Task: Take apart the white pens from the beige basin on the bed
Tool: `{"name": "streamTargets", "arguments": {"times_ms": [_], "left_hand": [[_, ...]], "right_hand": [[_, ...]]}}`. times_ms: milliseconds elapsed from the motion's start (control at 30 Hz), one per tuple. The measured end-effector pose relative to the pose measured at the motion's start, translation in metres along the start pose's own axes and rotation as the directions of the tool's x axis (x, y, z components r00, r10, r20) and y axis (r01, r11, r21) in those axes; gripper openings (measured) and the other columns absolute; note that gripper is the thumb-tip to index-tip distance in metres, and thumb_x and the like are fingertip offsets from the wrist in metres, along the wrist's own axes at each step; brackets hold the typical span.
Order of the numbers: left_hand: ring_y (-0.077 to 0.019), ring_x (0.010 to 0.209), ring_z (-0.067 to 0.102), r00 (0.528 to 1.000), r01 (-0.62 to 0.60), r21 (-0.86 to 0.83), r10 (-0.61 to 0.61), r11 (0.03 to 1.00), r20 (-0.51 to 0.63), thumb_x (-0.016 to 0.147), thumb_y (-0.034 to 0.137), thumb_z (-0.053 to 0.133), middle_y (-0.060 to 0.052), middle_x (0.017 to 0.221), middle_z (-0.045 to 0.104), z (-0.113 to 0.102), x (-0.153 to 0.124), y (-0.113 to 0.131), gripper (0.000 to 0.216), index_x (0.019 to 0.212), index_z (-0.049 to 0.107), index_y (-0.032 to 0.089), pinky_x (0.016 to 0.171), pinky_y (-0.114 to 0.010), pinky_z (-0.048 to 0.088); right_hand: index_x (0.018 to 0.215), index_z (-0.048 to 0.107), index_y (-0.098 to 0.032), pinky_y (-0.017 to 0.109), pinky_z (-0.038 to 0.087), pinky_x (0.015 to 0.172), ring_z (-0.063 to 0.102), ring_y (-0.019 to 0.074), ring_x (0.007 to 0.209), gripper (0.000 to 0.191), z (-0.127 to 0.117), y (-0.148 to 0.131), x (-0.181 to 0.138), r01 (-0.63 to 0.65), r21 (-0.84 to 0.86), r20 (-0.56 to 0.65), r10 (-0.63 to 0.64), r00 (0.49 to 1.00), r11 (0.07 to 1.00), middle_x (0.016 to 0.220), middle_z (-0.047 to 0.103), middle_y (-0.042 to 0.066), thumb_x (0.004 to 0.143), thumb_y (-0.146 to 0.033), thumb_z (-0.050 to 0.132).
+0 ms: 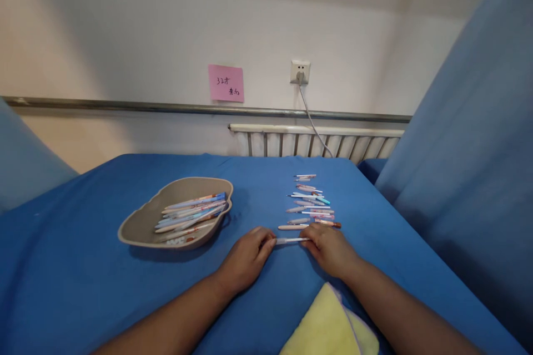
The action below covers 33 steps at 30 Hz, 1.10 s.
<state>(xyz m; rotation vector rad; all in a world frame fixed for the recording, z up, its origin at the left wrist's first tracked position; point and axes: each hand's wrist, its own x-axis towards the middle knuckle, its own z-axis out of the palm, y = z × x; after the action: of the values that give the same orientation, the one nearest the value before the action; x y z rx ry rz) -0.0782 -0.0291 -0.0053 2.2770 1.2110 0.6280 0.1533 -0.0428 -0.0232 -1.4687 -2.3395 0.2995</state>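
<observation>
Between my two hands a thin pale pen (287,241) lies level, low over the blue cloth. My left hand (249,255) pinches its left end, and my right hand (328,247) pinches the right end. The fingers cover both tips, so I cannot tell whether it is whole or in parts. Just beyond, a column of pen parts (310,203) runs away from me, with barrels and thin refills lying crosswise. The nearest is a beige barrel (291,227), close to my right fingers.
A beige basin (144,227) with several pens (191,213) stands at the left. A folded yellow cloth (327,327) lies in front, by my right forearm. Behind the blue-covered table (258,177) are a wall, a rail and a plugged socket (300,72). Blue curtains (466,122) hang at the sides.
</observation>
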Motion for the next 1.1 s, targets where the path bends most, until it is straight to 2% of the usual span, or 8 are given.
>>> {"name": "streamTargets", "arguments": {"times_ms": [100, 300, 433, 667, 800, 1000, 1100], "left_hand": [[-0.0191, 0.079, 0.058, 0.999, 0.043, -0.003, -0.043, 0.999, -0.027, 0.091, 0.036, 0.039, -0.005, 0.085, 0.063, -0.001, 0.001, -0.002, 0.026, 0.088, 0.06, 0.019, 0.072, -0.029, 0.044], [-0.0212, 0.084, 0.059, 0.988, 0.13, 0.0, -0.129, 0.992, -0.084, 0.086, 0.038, 0.046, -0.005, 0.09, 0.066, -0.001, 0.003, -0.008, 0.023, 0.092, 0.061, 0.02, 0.075, -0.031, 0.045], [-0.0205, 0.082, 0.06, 0.981, 0.143, -0.024, -0.145, 0.989, -0.128, 0.086, 0.039, 0.047, -0.004, 0.088, 0.067, -0.003, 0.004, -0.013, 0.024, 0.092, 0.061, 0.02, 0.075, -0.03, 0.046], [-0.0183, 0.096, 0.057, 0.996, -0.061, -0.052, 0.057, 0.997, -0.07, 0.087, 0.031, 0.05, -0.004, 0.101, 0.064, 0.005, 0.005, -0.002, 0.018, 0.089, 0.064, 0.021, 0.087, -0.03, 0.044], [-0.0191, 0.101, 0.055, 0.991, -0.106, 0.032, 0.108, 0.994, -0.074, 0.086, 0.027, 0.053, -0.004, 0.105, 0.062, 0.018, 0.012, 0.005, 0.014, 0.095, 0.064, 0.023, 0.091, -0.033, 0.042], [-0.0216, 0.106, 0.05, 0.974, -0.168, 0.154, 0.188, 0.974, -0.126, 0.084, 0.018, 0.054, -0.006, 0.112, 0.058, 0.026, 0.032, 0.013, 0.028, 0.112, 0.054, 0.022, 0.092, -0.036, 0.041], [-0.0217, 0.103, 0.051, 0.974, -0.196, 0.235, 0.217, 0.952, -0.071, 0.087, 0.018, 0.05, -0.006, 0.11, 0.059, 0.026, 0.039, 0.014, 0.025, 0.111, 0.057, 0.023, 0.09, -0.036, 0.04]], "right_hand": [[0.096, 0.062, -0.023, 0.028, 0.038, 0.081, 0.057, 0.0185, 0.094, 0.016, -0.003, 0.007, 0.001, -0.074, -0.027, 0.005, 0.074, 0.997, 0.997, 0.098, 0.064, 0.004, 0.09, -0.027, 0.047], [0.099, 0.063, -0.023, 0.028, 0.036, 0.087, 0.056, 0.019, 0.099, 0.019, -0.011, 0.016, 0.004, -0.153, -0.091, 0.04, 0.157, 0.987, 0.984, 0.101, 0.063, 0.006, 0.089, -0.027, 0.047], [0.099, 0.063, -0.022, 0.028, 0.036, 0.086, 0.055, 0.0194, 0.099, 0.02, -0.01, 0.018, 0.004, -0.177, -0.114, 0.04, 0.183, 0.982, 0.977, 0.101, 0.062, 0.007, 0.089, -0.028, 0.047], [0.097, 0.063, -0.021, 0.029, 0.038, 0.085, 0.056, 0.0197, 0.096, 0.017, -0.006, 0.017, 0.006, -0.162, -0.097, 0.003, 0.163, 0.987, 0.982, 0.099, 0.062, 0.007, 0.089, -0.027, 0.049], [0.098, 0.063, -0.023, 0.029, 0.038, 0.086, 0.056, 0.0193, 0.097, 0.017, -0.006, 0.013, 0.008, -0.154, -0.085, -0.007, 0.154, 0.988, 0.984, 0.099, 0.062, 0.006, 0.089, -0.027, 0.05], [0.098, 0.063, -0.024, 0.027, 0.039, 0.084, 0.057, 0.0182, 0.095, 0.016, -0.007, 0.011, 0.008, -0.118, -0.062, -0.006, 0.118, 0.993, 0.991, 0.099, 0.062, 0.005, 0.088, -0.029, 0.052], [0.099, 0.063, -0.025, 0.027, 0.039, 0.083, 0.057, 0.0181, 0.095, 0.017, -0.007, 0.01, 0.008, -0.102, -0.042, -0.016, 0.102, 0.995, 0.994, 0.099, 0.062, 0.004, 0.088, -0.031, 0.052]]}}
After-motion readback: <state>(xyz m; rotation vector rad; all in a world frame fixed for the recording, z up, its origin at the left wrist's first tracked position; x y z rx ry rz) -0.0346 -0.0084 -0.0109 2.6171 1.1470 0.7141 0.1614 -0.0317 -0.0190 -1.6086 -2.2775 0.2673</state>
